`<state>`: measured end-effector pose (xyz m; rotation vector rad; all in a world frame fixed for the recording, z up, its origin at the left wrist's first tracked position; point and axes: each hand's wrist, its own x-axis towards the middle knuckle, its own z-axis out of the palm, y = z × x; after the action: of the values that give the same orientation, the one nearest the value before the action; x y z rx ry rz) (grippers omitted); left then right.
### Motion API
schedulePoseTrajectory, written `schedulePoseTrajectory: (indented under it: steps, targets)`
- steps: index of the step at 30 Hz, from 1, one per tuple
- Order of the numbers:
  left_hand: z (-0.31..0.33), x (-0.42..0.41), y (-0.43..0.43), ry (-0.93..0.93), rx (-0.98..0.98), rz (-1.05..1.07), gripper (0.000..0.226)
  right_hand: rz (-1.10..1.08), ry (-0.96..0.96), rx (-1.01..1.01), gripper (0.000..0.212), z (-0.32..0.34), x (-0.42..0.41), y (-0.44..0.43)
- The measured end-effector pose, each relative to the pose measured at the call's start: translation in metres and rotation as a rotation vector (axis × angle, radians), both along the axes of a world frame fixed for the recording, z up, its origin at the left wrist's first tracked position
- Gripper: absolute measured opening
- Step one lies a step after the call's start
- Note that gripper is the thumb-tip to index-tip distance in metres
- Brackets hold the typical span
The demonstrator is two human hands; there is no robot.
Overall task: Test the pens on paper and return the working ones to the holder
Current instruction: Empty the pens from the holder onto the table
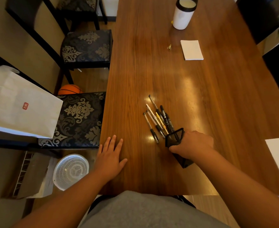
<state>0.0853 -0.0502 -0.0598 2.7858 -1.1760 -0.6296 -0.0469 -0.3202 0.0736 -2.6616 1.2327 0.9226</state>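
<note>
We note the right hand curled round the black mesh holder, which is tipped over on the table, mouth facing away from the person. The pens lie fanned on the wood at that mouth, a few ends reaching inside. The left hand rests flat, fingers straight and spread, near the table's left edge; a white notepad sits well apart.

Brown grain, black mesh
Streaked brown table; black mesh pen holder; black, white and yellow pens; chair cushions at nine o'clock, dark with grey damask; orange ball.
</note>
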Motion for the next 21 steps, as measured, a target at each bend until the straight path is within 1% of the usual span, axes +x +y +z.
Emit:
schedulePoseTrajectory:
  steps: [5,6,8,11,14,16,18,21]
  targets:
    - [0.004,-0.018,0.007,0.004,-0.030,0.060,0.079,0.018,0.024,-0.024,0.084,0.000,-0.024,0.003]
    - [0.006,-0.023,0.009,0.007,-0.037,0.072,0.078,0.020,0.004,-0.015,0.084,-0.002,-0.028,0.005]
    - [0.010,-0.033,0.015,0.015,-0.044,0.094,0.076,0.006,-0.099,0.047,0.080,-0.006,-0.035,0.011]
    - [0.014,-0.045,0.026,0.042,-0.054,0.117,0.074,-0.006,-0.332,0.279,0.075,-0.017,-0.039,0.025]
    - [0.019,-0.053,0.038,0.074,-0.105,0.139,0.071,0.000,-0.571,0.636,0.071,-0.028,-0.030,0.047]
    - [0.022,-0.057,0.046,0.075,-0.143,0.138,0.068,0.024,-0.698,0.814,0.074,-0.036,-0.020,0.063]
    - [0.024,-0.061,0.056,0.085,-0.157,0.142,0.063,0.081,-0.761,0.877,0.079,-0.044,-0.008,0.080]
    - [0.024,-0.065,0.068,0.096,-0.193,0.143,0.060,0.127,-0.820,0.885,0.079,-0.056,0.013,0.097]
